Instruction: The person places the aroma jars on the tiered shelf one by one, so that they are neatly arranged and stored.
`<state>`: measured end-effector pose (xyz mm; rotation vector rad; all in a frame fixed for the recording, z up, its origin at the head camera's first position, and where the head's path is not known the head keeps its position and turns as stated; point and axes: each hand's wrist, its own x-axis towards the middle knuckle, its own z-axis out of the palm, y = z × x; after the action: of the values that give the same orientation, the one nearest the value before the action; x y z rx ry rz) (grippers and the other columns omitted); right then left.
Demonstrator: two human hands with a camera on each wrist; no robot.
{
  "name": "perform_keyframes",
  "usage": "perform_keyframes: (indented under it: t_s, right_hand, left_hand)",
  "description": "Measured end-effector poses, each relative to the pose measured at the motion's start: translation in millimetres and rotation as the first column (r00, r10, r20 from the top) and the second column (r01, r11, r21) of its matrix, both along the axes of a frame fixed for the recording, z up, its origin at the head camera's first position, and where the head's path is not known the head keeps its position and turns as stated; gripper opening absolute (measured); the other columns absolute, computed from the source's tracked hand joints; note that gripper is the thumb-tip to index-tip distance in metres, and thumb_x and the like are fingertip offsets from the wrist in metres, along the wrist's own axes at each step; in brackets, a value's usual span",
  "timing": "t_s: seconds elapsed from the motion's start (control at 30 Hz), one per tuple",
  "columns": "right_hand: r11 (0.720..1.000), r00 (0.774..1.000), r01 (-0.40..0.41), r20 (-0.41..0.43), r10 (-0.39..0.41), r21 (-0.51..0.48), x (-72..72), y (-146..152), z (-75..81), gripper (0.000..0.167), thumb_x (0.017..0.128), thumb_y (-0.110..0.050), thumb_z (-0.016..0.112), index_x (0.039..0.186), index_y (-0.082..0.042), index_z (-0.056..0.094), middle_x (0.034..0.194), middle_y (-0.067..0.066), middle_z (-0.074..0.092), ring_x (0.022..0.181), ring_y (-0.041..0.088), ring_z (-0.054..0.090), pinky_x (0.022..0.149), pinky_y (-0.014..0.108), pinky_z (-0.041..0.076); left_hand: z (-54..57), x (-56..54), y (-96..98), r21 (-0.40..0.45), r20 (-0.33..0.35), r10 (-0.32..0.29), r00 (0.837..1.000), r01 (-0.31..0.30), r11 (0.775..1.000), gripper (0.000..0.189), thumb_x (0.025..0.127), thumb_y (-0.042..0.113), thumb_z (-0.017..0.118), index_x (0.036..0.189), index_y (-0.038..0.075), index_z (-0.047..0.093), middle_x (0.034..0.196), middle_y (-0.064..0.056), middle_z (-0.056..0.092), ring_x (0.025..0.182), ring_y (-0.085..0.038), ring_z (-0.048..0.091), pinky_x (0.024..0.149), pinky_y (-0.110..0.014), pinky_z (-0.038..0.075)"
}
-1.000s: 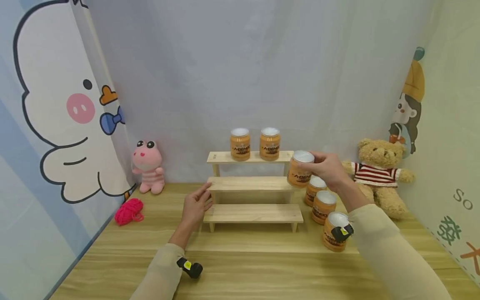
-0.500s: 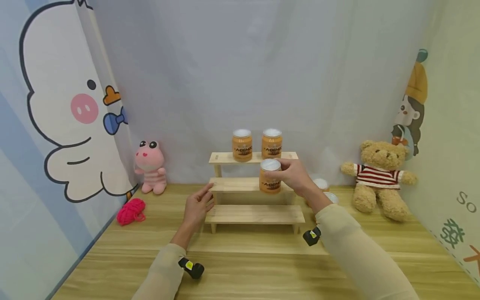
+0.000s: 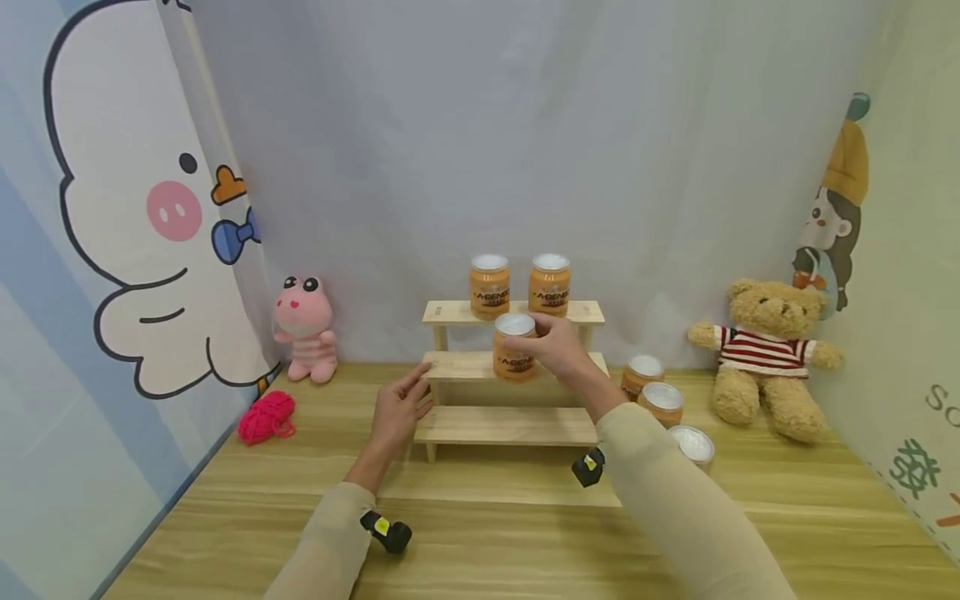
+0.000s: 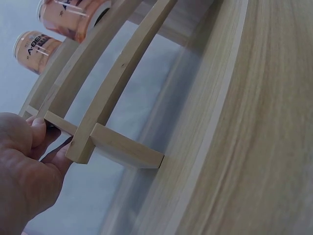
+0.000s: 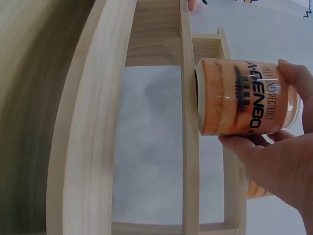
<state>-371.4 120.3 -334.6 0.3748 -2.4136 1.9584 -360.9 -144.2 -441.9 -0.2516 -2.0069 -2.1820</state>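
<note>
My right hand (image 3: 558, 346) grips an orange jar (image 5: 244, 98) with a pale lid and dark lettering, thumb and fingers on opposite sides. In the right wrist view, the jar's base is right at the front edge of the middle step of a three-tier wooden stand (image 3: 510, 425). My left hand (image 3: 400, 408) holds the stand's left end, its thumb (image 4: 38, 131) at the middle step and its other fingers curled at the side. On the top step stand two matching jars, a left one (image 3: 490, 287) and a right one (image 3: 550, 286).
Right of the stand, three more jars stand on the wooden table (image 3: 480, 533): a back one (image 3: 637, 385), a middle one (image 3: 663, 408) and a front one (image 3: 693, 450). A teddy bear (image 3: 772, 354), a pink plush toy (image 3: 306, 329) and pink yarn (image 3: 267, 417) sit farther out.
My right hand has carried the jar leftward from the stand's right end to the middle step, below the two top jars. My left hand has stayed at the stand's left end.
</note>
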Motion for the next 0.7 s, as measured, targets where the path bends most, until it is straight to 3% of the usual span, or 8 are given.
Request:
perform_keyframes:
  t_s: [0.27, 0.5, 0.7]
  right_hand:
    - [0.995, 0.994, 0.084, 0.072, -0.081, -0.047, -1.4, -14.9, -1.9, 0.070, 0.083, -0.026, 0.085, 0.141, -0.004, 0.053, 0.128, 0.014, 0.060, 0.118, 0.032, 0.057, 0.100, 0.047, 0.049]
    - [0.995, 0.994, 0.062, 0.090, -0.055, -0.080, -4.2, -21.2, -5.4, 0.065, 0.082, -0.027, 0.086, 0.140, -0.013, 0.060, 0.129, 0.012, 0.062, 0.119, 0.031, 0.057, 0.101, 0.047, 0.050]
    - [0.994, 0.995, 0.057, 0.085, -0.049, -0.095, -6.0, -24.5, -6.4, 0.056, 0.082, -0.028, 0.086, 0.134, -0.017, 0.066, 0.129, 0.009, 0.064, 0.119, 0.029, 0.058, 0.101, 0.047, 0.050]
  left_hand:
    - [1.0, 0.2, -0.6, -0.011, 0.009, -0.003, 1.000, 0.003, 1.000, 0.039, 0.106, 0.005, 0.050, 0.144, 0.005, 0.054, 0.134, -0.025, 0.054, 0.131, -0.034, 0.050, 0.098, -0.042, 0.050]
    - [0.3, 0.6, -2.1, -0.012, 0.032, -0.007, 0.999, 0.007, 1.000, 0.039, 0.106, 0.007, 0.050, 0.144, 0.006, 0.054, 0.141, -0.022, 0.051, 0.132, -0.033, 0.049, 0.099, -0.040, 0.050]
    - [0.9, 1.6, -1.7, -0.036, 0.000, -0.005, 1.000, 0.005, 0.999, 0.039, 0.106, 0.008, 0.050, 0.145, 0.007, 0.054, 0.143, -0.022, 0.049, 0.133, -0.035, 0.047, 0.099, -0.041, 0.050]
